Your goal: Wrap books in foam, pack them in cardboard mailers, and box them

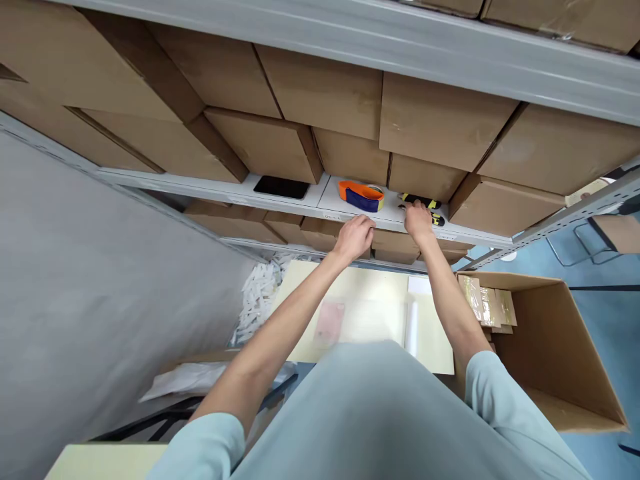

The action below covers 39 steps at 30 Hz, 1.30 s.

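Shelving's near strip seemingly keeps yellow-black tools reachable; the left hand rests loosely curled, apparently empty, while the right hand overlaps one, whether pinching I cannot tell.

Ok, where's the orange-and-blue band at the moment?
In the head view, the orange-and-blue band lies on the shelf above centre, right of the black slab and left of the yellow-and-black tools by the right hand.
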Tool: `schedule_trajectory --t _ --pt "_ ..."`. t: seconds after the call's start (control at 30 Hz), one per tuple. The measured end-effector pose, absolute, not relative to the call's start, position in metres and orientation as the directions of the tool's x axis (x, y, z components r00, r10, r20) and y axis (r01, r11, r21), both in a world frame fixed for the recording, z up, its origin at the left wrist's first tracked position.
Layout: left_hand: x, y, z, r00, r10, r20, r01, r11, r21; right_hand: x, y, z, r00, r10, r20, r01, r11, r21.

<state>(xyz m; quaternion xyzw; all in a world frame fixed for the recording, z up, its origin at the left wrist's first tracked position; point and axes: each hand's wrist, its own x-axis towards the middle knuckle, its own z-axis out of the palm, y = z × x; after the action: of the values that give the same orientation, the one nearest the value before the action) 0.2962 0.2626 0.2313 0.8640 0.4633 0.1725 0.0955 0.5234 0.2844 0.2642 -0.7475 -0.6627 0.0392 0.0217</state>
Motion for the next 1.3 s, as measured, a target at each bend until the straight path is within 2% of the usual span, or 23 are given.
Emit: schedule_trajectory --t 0.13,0.3,0.47,0.6,0.7,0.77,0.8,0.9,1.0,1.1,1.17,1.3 --pt "0.302 0.246 0.210 0.554 0.822 0.131 0.763 -0.564 0.315 0.535 0.283 0.257 0.135 0.990 0.044 0.989 -0.132 -0.065" --pt "0.291 0.226 0.172 0.557 0.830 0.022 0.785 -0.535 0.313 0.559 0.286 0.239 0.121 0.991 0.060 0.992 -0.119 -0.042" --pt "0.246 0.194 0.103 0.507 0.852 -0.131 0.830 -0.442 0.340 0.578 0.281 0.222 0.062 0.986 0.157 0.990 -0.040 -0.138" --pt "0.197 0.150 0.040 0.463 0.834 -0.300 0.868 -0.359 0.343 0.577 0.246 0.208 0.053 0.970 0.238 0.996 -0.033 -0.086" --pt "0.165 0.118 0.006 0.473 0.783 -0.404 0.872 -0.351 0.340 0.557 0.194 0.179 0.040 0.901 0.431 0.971 0.068 -0.231" --pt "0.150 0.102 -0.009 0.486 0.757 -0.437 0.867 -0.355 0.349 0.529 0.151 0.146 0.109 0.881 0.460 0.915 0.092 -0.393" --pt "0.145 0.096 -0.015 0.491 0.752 -0.440 0.864 -0.355 0.358 0.511 0.129 0.125 0.143 0.895 0.422 0.887 0.073 -0.457" --pt "0.140 0.087 -0.031 0.539 0.740 -0.402 0.830 -0.384 0.405 0.450 0.067 0.057 0.244 0.962 0.125 0.813 -0.132 -0.567" --pt "0.143 0.087 -0.047 0.650 0.677 -0.344 0.745 -0.479 0.464 0.389 0.021 0.002 0.315 0.937 -0.149 0.767 -0.344 -0.542" --pt "0.147 0.091 -0.065 0.744 0.576 -0.339 0.660 -0.555 0.506 0.342 -0.001 -0.025 0.332 0.871 -0.363 0.713 -0.484 -0.507" --pt "0.149 0.094 -0.075 0.767 0.545 -0.337 0.634 -0.568 0.524 0.321 -0.005 -0.032 0.328 0.830 -0.451 0.701 -0.534 -0.474" --pt "0.147 0.094 -0.084 0.753 0.589 -0.293 0.635 -0.535 0.557 0.297 -0.001 -0.038 0.357 0.774 -0.524 0.697 -0.593 -0.402"
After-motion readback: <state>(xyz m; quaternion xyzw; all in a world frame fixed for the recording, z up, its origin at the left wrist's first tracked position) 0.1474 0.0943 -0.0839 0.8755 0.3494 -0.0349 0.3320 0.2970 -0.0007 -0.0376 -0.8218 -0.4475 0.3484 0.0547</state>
